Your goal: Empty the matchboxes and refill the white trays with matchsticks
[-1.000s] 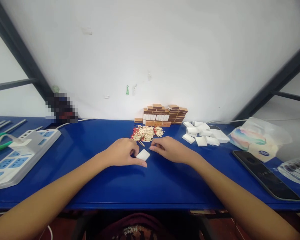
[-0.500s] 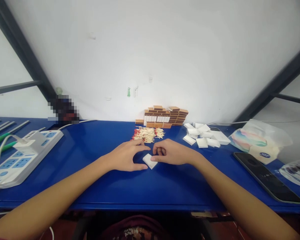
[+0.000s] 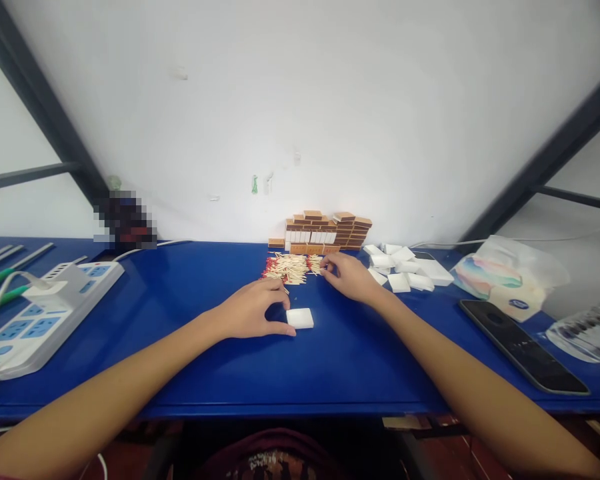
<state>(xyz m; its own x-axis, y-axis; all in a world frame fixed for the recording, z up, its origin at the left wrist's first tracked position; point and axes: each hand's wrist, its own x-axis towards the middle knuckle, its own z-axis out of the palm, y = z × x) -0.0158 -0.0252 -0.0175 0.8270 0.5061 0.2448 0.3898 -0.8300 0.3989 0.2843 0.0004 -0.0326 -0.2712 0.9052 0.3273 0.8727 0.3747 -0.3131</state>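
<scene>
A small white box tray (image 3: pixel 301 318) lies flat on the blue table (image 3: pixel 190 347). My left hand (image 3: pixel 253 309) curls around its left side, thumb and forefinger touching it. My right hand (image 3: pixel 347 276) is stretched forward to the right end of a heap of red-tipped matches (image 3: pixel 290 267), fingertips pinched at the sticks; what they hold is too small to make out. Behind the heap stands a stack of brown matchbox sleeves (image 3: pixel 327 233) against the wall.
A pile of white box trays (image 3: pixel 405 267) lies right of the matches. Further right are a dark phone (image 3: pixel 523 345) and a plastic packet (image 3: pixel 505 277). A white power strip (image 3: pixel 40 303) with cable sits at the left, green-handled tools beyond it.
My right hand left the white tray and reached forward to the matches. The tray now lies flat and square by my left hand, which stayed at it.
</scene>
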